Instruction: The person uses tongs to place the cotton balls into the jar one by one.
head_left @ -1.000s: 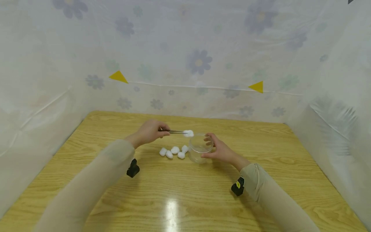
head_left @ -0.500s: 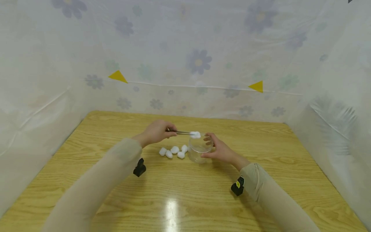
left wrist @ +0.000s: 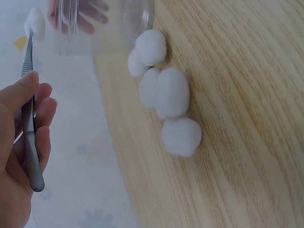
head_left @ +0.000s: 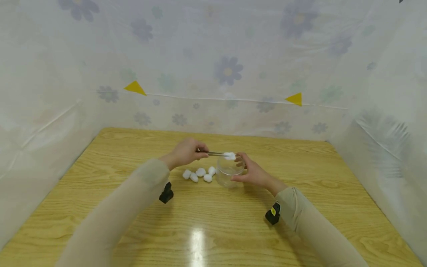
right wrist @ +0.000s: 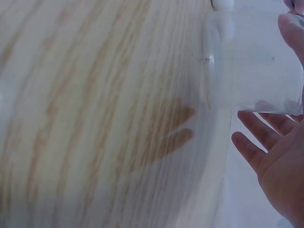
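My left hand (head_left: pixel 188 151) holds metal tweezers (left wrist: pixel 29 128) between thumb and fingers. A white cotton ball (head_left: pixel 229 156) is pinched in the tweezers' tips, over the mouth of a clear round container (head_left: pixel 230 180). On the container's right side, my right hand (head_left: pixel 252 170) grips it, thumb at the front and fingers round the back. In the right wrist view the thumb lies along the clear wall (right wrist: pixel 251 61), and some fingers spread out past it. Several more cotton balls (left wrist: pixel 175 92) lie on the table just left of the container.
The wooden table (head_left: pixel 213 222) reaches back to a white flowered curtain (head_left: pixel 213 74), with plain sheeting along both sides. Two yellow triangles (head_left: pixel 135 88) are fixed on the curtain. A black wrist camera (head_left: pixel 166 193) hangs beneath the left sleeve.
My left hand has moved to the right, carrying the tweezers and cotton ball from left of the container to above its mouth. My right hand and the container have stayed in place.
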Tool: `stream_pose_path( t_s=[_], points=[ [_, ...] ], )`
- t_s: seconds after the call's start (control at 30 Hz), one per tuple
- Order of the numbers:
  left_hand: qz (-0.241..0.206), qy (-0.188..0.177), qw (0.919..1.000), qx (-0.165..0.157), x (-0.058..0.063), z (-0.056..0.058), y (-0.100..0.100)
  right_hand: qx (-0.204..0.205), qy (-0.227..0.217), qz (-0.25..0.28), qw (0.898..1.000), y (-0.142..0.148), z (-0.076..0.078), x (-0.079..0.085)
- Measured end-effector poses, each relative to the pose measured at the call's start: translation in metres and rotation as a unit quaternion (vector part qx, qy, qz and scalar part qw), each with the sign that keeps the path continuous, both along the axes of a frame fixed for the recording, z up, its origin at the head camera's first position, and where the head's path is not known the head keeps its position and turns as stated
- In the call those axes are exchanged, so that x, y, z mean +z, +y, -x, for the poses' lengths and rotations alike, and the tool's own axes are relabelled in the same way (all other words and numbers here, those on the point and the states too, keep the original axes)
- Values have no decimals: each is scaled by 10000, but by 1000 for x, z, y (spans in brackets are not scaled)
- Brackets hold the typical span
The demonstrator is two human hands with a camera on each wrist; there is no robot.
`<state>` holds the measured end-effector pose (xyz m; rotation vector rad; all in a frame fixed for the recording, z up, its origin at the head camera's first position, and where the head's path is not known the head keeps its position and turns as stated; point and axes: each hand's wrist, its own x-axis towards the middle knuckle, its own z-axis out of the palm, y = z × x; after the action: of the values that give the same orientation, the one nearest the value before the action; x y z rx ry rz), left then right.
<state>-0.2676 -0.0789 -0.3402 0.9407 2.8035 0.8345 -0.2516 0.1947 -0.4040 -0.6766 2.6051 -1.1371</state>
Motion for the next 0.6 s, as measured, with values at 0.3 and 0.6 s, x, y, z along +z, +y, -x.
stream_pose_path(
  t_s=[0.3, 0.6],
  points=[
    [-20, 54, 10000, -10, -6, 2, 6, -46, -57, -39, 10000, 1, 0, -1],
    [-27, 94, 9999, 34, -9, -1, 10, -11, 30, 67, 10000, 0, 1, -3]
  ],
)
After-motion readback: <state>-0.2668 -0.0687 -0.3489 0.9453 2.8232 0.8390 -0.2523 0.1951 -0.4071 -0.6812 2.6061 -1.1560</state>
